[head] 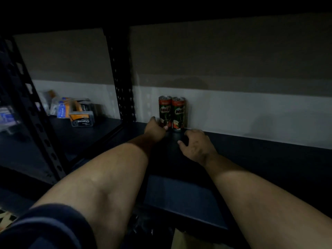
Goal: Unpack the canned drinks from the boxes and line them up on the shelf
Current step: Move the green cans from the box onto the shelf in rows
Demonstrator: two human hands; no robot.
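**Ana:** It's dark in here. The black metal shelf is flat and smooth, and there's a pale wall behind it.

**Ben:** What's closest to us?

**Ana:** A dark blue sleeve pushed up on the left arm. At the very bottom is a brown cardboard edge, maybe a box, but I can't tell.

**Ben:** And the hands?

**Ana:** The right hand rests on the shelf just in front of the cans. Its fingers are loosely curled and hold nothing. The left hand reaches farther. Its fingers touch the bottom of the left Milo can. I can't tell if it grips it.

**Ben:** Where are the cans?

**Ana:** Two tall, round, shiny ones, green and red. The right Milo can touches the left one. Both stand up straight at the back by the wall.

**Ben:** So which step is this?

**Ana:** I think the row has only just started. Next, get more cans and stand them beside these.

**Ben:** What's far left?

**Ana:** Plastic charcoal packets on the next shelf, past the black post with holes.
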